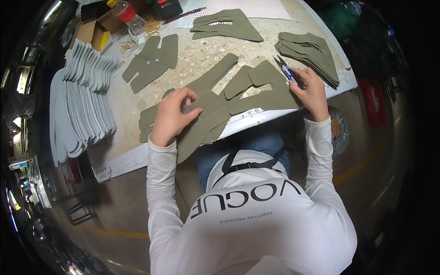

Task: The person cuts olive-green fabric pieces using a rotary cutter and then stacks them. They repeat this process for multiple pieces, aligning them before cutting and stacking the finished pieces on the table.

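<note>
My left hand (172, 115) is closed on an olive-green cut fabric piece (211, 115), thumb on top and fingers curled round its edge. That piece lies over others, and one rounded end hangs past the table's near edge. My right hand (312, 91) grips blue-handled thread snips (287, 71), their blades pointing away and to the left. Beneath the snips lies a notched olive piece (277, 98), beside the right hand's fingers. A long olive strip (213, 73) stretches away from behind my left hand.
Grey curved pieces (87, 112) are stacked at the left. More olive pieces lie at the far left (153, 59), far middle (229, 25) and right (309, 52). A bottle (128, 17) and a cardboard box (87, 34) stand far left. Small paper bits dot the table (197, 50).
</note>
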`<state>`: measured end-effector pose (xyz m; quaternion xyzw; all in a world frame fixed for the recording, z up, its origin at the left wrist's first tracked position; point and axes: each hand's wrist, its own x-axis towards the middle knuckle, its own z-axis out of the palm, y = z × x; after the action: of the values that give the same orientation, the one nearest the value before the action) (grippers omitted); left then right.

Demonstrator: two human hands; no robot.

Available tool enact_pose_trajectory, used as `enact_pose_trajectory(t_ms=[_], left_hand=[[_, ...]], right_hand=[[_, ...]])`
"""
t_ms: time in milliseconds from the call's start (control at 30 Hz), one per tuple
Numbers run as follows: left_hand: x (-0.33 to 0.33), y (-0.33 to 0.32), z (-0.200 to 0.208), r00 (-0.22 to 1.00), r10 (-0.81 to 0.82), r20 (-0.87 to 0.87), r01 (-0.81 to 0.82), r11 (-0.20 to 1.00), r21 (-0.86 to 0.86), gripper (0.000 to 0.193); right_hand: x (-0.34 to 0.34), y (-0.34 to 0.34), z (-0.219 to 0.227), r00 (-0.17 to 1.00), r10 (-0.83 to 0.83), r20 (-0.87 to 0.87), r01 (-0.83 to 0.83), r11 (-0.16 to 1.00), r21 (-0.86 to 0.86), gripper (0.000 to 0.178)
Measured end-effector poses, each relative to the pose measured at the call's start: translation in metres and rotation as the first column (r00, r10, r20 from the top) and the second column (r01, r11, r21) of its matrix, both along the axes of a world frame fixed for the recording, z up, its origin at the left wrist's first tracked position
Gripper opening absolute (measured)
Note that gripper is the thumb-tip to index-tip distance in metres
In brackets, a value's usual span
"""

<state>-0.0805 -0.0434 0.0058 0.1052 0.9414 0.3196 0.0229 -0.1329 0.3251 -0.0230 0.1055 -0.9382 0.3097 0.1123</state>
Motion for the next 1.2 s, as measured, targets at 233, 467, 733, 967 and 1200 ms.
enact_pose_trajectory(t_ms=[233,467,733,967,1200], left_hand=[[-0.007,-0.015,-0.017,0.961,-0.045,0.274,-0.106,0.854,0.509,0.018],[-0.007,-0.02,-0.023,0.951,-0.048,0.304,-0.158,0.771,0.617,0.023],[-0.006,-0.016,-0.023,0.965,-0.03,0.259,-0.141,0.775,0.616,0.022],[-0.008,-0.014,-0.026,0.986,-0.02,0.166,-0.072,0.846,0.528,0.021],[-0.007,-0.012,-0.026,0.985,-0.026,0.171,-0.068,0.852,0.52,0.021]], right_hand=[[-0.004,-0.014,0.02,0.996,-0.082,0.024,0.085,0.944,-0.319,0.023],[0.043,-0.089,0.04,0.902,0.406,0.145,-0.184,0.667,-0.722,0.025],[0.048,-0.127,0.025,0.914,0.398,0.075,-0.317,0.819,-0.478,0.025],[0.054,-0.137,0.026,0.932,0.361,0.039,-0.312,0.85,-0.424,0.024],[0.065,-0.152,0.026,0.946,0.326,-0.005,-0.3,0.863,-0.407,0.024]])
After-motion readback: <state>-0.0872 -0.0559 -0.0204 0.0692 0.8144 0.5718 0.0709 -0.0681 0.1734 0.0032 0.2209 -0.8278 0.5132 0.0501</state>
